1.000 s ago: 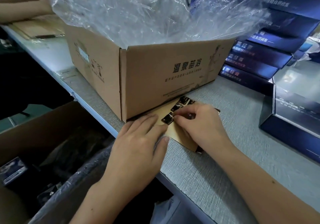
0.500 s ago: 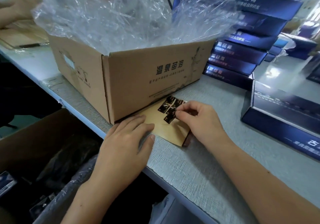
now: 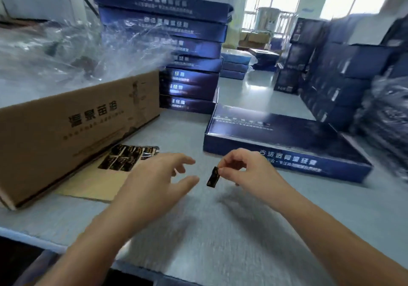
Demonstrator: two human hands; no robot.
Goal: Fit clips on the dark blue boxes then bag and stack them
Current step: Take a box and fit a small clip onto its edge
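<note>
My right hand [image 3: 245, 170] pinches a small dark clip [image 3: 213, 177] by its top end, and the clip hangs above the grey table [image 3: 220, 237]. My left hand [image 3: 154, 182] hovers just left of it with fingers spread and relaxed, holding nothing. Several more clips [image 3: 127, 156] lie on a tan card sheet [image 3: 97, 183] beside the cardboard carton. A flat dark blue box [image 3: 284, 140] lies closed on the table right behind my right hand.
A cardboard carton [image 3: 72, 128] lined with clear plastic [image 3: 66, 51] stands at the left. A tall stack of dark blue boxes [image 3: 189, 51] rises behind it. More blue boxes [image 3: 344, 69] are piled at the right, with bagged ones [image 3: 388, 117] at the far right.
My right hand lifted one clip off the card sheet and carried it to the right. My left hand left the sheet and rose. The view swung right toward the flat blue box.
</note>
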